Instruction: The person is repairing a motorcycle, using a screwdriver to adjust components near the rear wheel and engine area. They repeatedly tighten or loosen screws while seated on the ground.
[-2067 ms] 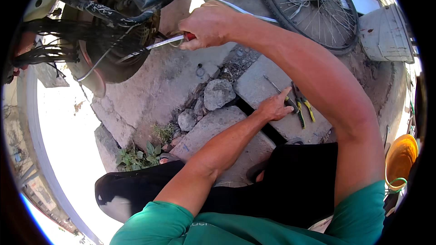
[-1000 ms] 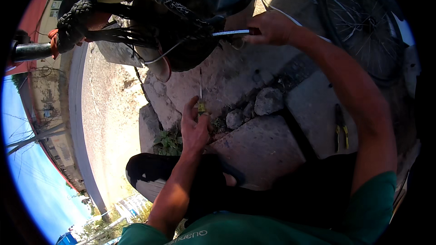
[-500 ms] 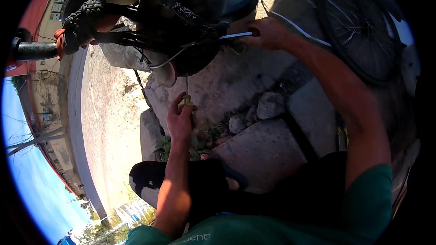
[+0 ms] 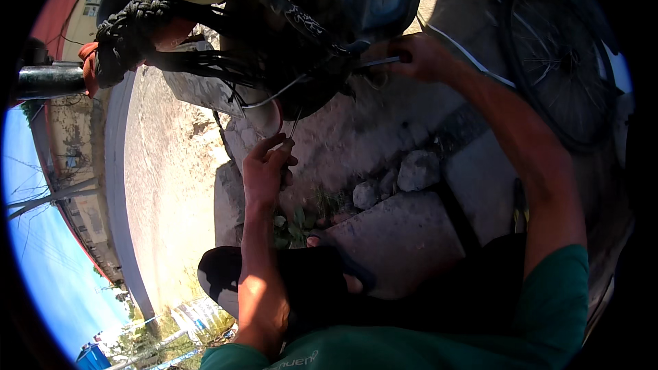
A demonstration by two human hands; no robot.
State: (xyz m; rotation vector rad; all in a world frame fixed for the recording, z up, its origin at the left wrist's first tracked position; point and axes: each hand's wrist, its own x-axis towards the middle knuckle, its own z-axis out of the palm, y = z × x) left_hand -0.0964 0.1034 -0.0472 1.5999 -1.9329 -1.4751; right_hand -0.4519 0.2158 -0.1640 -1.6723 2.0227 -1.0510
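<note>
Left grip [image 4: 262, 177]'s curled snug round one screwdriver [image 4: 295, 126] between 10 and 11 o'clock, right grip [image 4: 419, 59]'s wrapped on one metal-shafted tool [image 4: 381, 63] at 1, and one spoked wheel [image 4: 567, 62]'s at 2.

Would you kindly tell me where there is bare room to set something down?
The slab looks bare between the stones, the dark gap and the foot; the ground between the left hand and right forearm looks mostly bare. It is crowded beyond the left hand, with the screwdriver and black cables.

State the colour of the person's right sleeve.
The right sleeve is dark green, seen best in the head view.
</note>
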